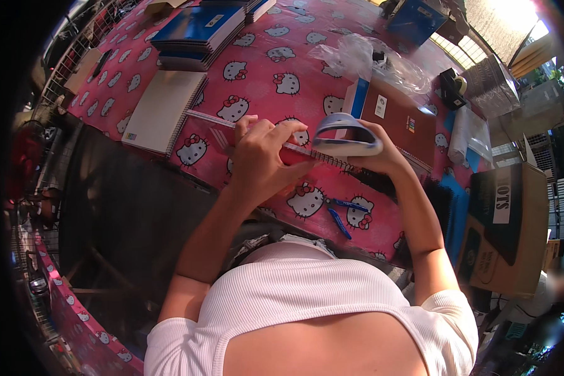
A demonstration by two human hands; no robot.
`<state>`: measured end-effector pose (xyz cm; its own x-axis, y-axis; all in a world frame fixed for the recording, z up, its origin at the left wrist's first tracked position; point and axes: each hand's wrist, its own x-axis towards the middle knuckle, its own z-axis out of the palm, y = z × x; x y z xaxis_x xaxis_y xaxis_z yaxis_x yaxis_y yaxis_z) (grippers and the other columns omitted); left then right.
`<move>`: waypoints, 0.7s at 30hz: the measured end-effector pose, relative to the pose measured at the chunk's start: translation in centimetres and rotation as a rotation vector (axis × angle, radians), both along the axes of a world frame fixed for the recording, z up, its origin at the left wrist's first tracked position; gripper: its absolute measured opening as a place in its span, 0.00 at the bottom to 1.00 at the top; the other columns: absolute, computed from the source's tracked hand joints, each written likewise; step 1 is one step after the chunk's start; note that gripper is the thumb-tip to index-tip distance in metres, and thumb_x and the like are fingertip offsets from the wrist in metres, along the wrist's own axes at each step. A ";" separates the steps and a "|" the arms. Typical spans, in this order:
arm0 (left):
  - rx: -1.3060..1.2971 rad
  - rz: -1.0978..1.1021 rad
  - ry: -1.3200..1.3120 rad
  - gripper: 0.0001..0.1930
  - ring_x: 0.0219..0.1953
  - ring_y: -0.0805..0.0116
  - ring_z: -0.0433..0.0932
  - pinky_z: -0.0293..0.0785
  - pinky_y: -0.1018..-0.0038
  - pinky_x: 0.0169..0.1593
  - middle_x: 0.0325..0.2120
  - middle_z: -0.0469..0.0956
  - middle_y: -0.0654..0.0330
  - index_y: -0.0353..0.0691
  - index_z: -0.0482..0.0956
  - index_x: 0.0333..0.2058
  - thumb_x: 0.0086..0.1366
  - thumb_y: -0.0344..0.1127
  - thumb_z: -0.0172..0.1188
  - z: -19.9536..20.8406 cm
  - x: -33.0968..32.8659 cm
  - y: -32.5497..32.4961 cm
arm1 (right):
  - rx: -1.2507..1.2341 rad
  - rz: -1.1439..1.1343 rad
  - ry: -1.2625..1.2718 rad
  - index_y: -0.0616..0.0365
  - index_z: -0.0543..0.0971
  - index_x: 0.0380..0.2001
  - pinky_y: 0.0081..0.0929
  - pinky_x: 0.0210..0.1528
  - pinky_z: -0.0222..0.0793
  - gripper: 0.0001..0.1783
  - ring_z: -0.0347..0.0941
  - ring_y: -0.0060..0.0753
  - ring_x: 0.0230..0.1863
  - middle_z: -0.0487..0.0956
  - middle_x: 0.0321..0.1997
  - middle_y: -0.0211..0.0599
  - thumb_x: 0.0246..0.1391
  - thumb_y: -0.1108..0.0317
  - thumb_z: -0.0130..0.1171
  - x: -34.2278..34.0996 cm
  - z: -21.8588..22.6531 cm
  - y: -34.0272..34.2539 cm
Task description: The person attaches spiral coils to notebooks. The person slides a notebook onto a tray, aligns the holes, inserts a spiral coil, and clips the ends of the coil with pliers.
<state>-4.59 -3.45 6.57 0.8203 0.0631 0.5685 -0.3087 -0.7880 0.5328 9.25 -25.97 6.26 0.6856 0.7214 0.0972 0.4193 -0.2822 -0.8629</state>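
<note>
My left hand (260, 150) pinches the edge of a thin notebook (219, 119) held on edge, its thumb on the near side and its fingers across the top. A dark spiral coil (331, 160) runs along the notebook's right part. My right hand (382, 150) is closed round a rounded blue-and-white thing with an opening through it (348, 149), right above the coil; its exact kind is unclear. Blue-handled cutters (343, 216) lie open on the pink patterned tablecloth (276, 216), nearer to me than both hands.
A pale spiral notebook (163, 109) lies at left, below a stack of blue notebooks (197, 31). Brown-covered notebooks (404, 122) and crumpled clear plastic (363, 56) are beyond my right hand. A tape dispenser (451, 88) stands far right; a cardboard box (504, 229) is at the right.
</note>
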 end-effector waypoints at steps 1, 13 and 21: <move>-0.036 0.001 -0.018 0.17 0.33 0.68 0.76 0.56 0.59 0.57 0.26 0.80 0.68 0.46 0.83 0.31 0.45 0.48 0.73 0.1 0.0 0.2 | -0.112 -0.057 0.004 0.58 0.78 0.47 0.25 0.45 0.73 0.30 0.75 0.24 0.40 0.81 0.39 0.35 0.33 0.76 0.70 -0.3 0.5 0.7; 0.116 0.005 -0.058 0.13 0.36 0.68 0.77 0.59 0.61 0.56 0.29 0.82 0.66 0.46 0.83 0.29 0.42 0.38 0.75 -0.6 -0.3 3.1 | -0.127 0.124 0.028 0.59 0.77 0.47 0.29 0.49 0.72 0.30 0.77 0.27 0.38 0.82 0.39 0.30 0.33 0.74 0.69 1.6 -0.9 1.6; 0.109 -0.026 -0.021 0.13 0.33 0.70 0.77 0.59 0.63 0.58 0.28 0.82 0.66 0.47 0.83 0.29 0.43 0.39 0.74 0.1 -0.4 3.4 | -0.158 0.084 -0.194 0.60 0.80 0.40 0.29 0.44 0.73 0.26 0.77 0.28 0.38 0.82 0.37 0.36 0.29 0.75 0.71 1.0 -1.7 2.6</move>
